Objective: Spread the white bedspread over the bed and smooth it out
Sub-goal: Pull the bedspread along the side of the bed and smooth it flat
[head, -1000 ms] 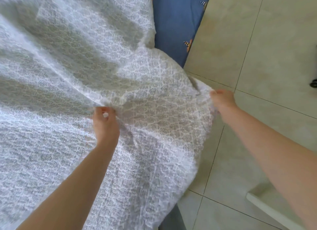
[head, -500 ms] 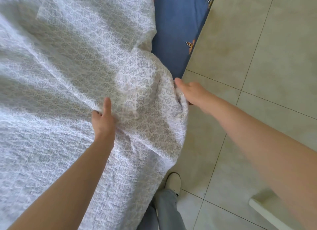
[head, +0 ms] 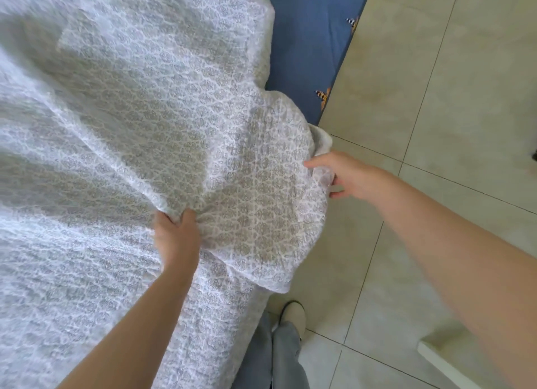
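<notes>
The white patterned bedspread (head: pixel 139 144) covers most of the bed and bulges up in folds near its right edge. A strip of the bed's blue sheet (head: pixel 308 40) with small orange and striped figures shows uncovered at the top right. My left hand (head: pixel 175 237) is closed on a bunched fold in the middle of the bedspread. My right hand (head: pixel 348 175) grips the bedspread's right edge, thumb on top and fingers under the cloth, where it hangs over the side of the bed.
Beige floor tiles (head: pixel 450 98) fill the right side. My grey trouser leg (head: pixel 279 356) and a light shoe (head: pixel 293 313) stand beside the bed at the bottom. A white furniture edge (head: pixel 447 362) juts in at the lower right.
My left hand has gone from resting flat to closing on a fold. My right hand has shifted along the edge, and the cloth between the hands has puffed up.
</notes>
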Demonstrator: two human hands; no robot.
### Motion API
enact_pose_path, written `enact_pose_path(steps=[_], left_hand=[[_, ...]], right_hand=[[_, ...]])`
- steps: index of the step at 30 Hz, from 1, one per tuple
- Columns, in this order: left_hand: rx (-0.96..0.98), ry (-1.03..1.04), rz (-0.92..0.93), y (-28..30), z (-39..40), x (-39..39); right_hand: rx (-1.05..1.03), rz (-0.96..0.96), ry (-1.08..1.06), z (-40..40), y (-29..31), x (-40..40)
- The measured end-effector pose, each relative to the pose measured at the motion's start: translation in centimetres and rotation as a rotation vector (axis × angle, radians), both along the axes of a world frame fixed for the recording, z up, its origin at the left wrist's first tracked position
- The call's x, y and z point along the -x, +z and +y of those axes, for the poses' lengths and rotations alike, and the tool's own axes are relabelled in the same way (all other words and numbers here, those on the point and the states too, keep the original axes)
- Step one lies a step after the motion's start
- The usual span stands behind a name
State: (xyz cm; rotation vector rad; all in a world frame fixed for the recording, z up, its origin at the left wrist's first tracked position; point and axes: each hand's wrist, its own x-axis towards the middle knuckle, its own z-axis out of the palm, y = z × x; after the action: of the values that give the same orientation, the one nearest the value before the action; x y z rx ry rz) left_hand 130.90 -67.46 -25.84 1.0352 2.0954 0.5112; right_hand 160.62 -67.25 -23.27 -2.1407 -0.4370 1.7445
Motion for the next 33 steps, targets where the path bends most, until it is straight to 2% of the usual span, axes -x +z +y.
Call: enact_pose_path(steps=[2, 4, 6, 7, 8, 12, 15, 18, 22, 24, 27, 29, 30, 33], left_hand=[[-0.029, -0.115, 0.043, 0.1, -1.5, 0.0], [0.007, -0.161, 0.073, 0.2, -2.6, 0.2], [0.001, -0.161, 0.052, 0.5, -2.8, 0.1], [-0.007, -0.168, 0.035, 0.9, -2.8, -0.5], [0.004, -0.156, 0.035, 0.3, 2.0, 3.3], [-0.089, -0.289, -0.061, 0.4, 4.4, 2.4], [-0.144, -0.425, -0.084, 0.7, 5.0, 0.8], [-0.068, -0.599, -0.070, -0.1, 5.1, 0.1], [-0.122, -0.794, 0.064, -1.5, 4.9, 1.2], [-0.121, -0.884, 0.081, -1.8, 4.5, 1.9], [-0.130, -0.988, 0.130, -3.1, 3.8, 3.4], [-0.161, -1.085, 0.280, -4.3, 3.4, 5.3], [-0.167, -1.127, 0.346, -5.0, 3.4, 6.3], [-0.172, -1.211, 0.468, -6.3, 3.2, 8.4]], right_hand=[[0.020, 0.059, 0.090, 0.4, 0.2, 0.2], [-0.058, -0.049, 0.160, 0.9, -0.4, 0.5], [-0.191, -0.048, 0.000, 1.5, -1.1, 0.7], [-0.185, 0.000, -0.125, 1.2, -1.0, 0.4], [-0.168, 0.055, -0.200, 6.5, -2.3, 4.3], [-0.164, -0.103, -0.190, 7.2, -0.6, 5.3], [-0.128, 0.038, 0.053, 7.9, 1.3, 6.5], [-0.029, 0.111, 0.350, 10.2, 2.5, 8.5], [-0.167, -0.055, 0.286, 13.9, 1.2, 12.1], [-0.178, -0.108, 0.411, 14.2, 0.8, 14.1], [-0.166, -0.138, 0.459, 14.0, 0.8, 15.7], [-0.218, -0.110, 0.352, 14.3, 1.3, 14.2], [-0.269, -0.142, 0.215, 14.7, 1.3, 12.2], [-0.374, -0.415, -0.427, 15.9, 0.6, 3.3]])
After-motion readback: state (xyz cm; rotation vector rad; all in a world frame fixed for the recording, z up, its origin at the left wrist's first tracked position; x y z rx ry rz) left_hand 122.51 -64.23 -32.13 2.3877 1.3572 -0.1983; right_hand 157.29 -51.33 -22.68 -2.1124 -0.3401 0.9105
